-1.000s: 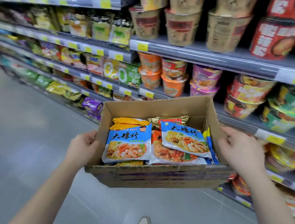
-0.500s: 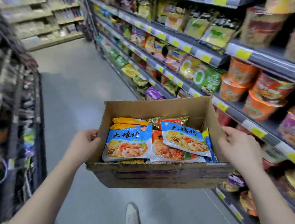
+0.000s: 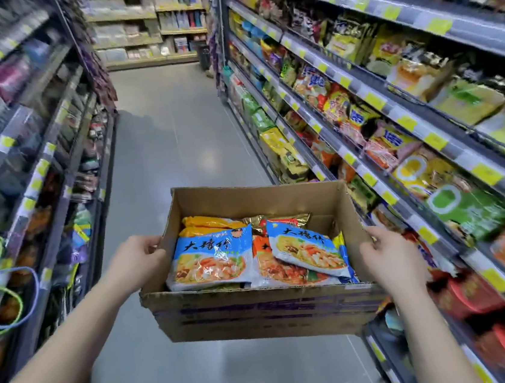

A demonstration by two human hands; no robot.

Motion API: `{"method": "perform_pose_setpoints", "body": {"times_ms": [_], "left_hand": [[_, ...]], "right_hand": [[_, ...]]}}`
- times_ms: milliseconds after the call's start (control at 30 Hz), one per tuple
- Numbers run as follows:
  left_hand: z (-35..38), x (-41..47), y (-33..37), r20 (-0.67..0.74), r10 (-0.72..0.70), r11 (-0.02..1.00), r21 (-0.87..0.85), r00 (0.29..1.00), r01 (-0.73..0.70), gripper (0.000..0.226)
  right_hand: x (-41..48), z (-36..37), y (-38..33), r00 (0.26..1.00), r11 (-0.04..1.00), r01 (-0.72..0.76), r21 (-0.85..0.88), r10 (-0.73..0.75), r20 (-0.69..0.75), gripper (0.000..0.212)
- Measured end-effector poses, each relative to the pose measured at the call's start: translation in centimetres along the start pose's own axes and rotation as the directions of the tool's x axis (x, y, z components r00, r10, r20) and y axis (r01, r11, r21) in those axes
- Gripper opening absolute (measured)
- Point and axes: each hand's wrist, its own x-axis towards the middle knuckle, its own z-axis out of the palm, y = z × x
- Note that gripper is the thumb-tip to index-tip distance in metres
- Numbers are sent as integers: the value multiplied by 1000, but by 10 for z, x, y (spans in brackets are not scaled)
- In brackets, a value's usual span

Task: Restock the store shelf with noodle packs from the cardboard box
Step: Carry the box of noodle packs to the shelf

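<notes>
Narrow store aisle with a grey floor (image 3: 176,143) running to a cross shelf (image 3: 144,24) at the far end. Both sides are stocked. The right-hand shelf (image 3: 413,15) carries bagged noodles behind grey rails with yellow price tags, and the left-hand shelf (image 3: 38,171) is too blurred to read.

The cardboard box (image 3: 259,313) is held in the air mid-aisle, near the right-hand shelf, top open. The left hand (image 3: 136,264) grips its left wall at the rim, and the right hand (image 3: 391,257) clasps the right wall likewise.

Noodle packs lie inside — two blue packs (image 3: 211,259) along the near edge, an orange pack (image 3: 272,267) between them, and yellow packs (image 3: 204,223) in the far left corner. The far right corner shows bare cardboard.
</notes>
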Motion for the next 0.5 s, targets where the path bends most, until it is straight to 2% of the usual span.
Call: {"method": "perform_pose_setpoints", "body": {"times_ms": [300, 400, 500], "left_hand": [[-39, 96, -7, -47, -73, 991, -115, 996, 68, 25], [-40, 130, -5, -75, -111, 984, -149, 991, 99, 29], [-38, 168, 1, -91, -132, 981, -154, 987, 117, 23]], "right_hand": [[116, 39, -82, 995, 995, 101, 9, -101, 26, 39], [162, 56, -100, 993, 995, 101, 26, -102, 57, 37], [211, 70, -114, 990, 992, 102, 72, -108, 85, 37]]}}
